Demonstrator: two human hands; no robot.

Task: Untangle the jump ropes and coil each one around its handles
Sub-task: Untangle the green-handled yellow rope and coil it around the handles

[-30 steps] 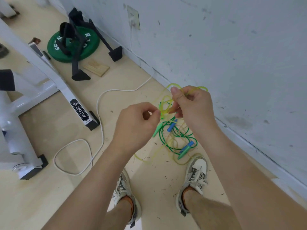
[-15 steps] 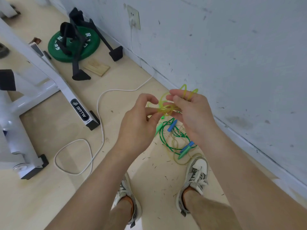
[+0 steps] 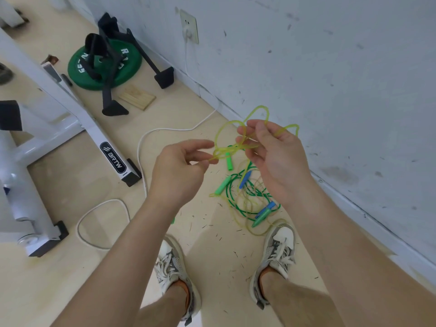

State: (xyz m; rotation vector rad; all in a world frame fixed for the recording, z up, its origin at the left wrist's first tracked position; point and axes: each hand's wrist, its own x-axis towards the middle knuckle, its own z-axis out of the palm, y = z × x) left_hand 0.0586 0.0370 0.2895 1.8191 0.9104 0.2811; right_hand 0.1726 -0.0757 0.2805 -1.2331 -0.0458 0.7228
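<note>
"BRTW" on the white frame (image 3: pixel 77 107) (green plate (image 3: pixel 131 69) lettering half hidden)

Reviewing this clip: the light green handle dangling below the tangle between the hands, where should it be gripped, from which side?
Wrap fingers round the middle of the dangling green handle, coming from the side of the left hand. It hangs nearly upright from the yellow jump rope, above the floor pile, so its barrel is probably free all round.

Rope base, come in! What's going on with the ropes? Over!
Left hand, right hand pinching yellow rope, looped between them. Green rope tangled on floor underneath.
</note>
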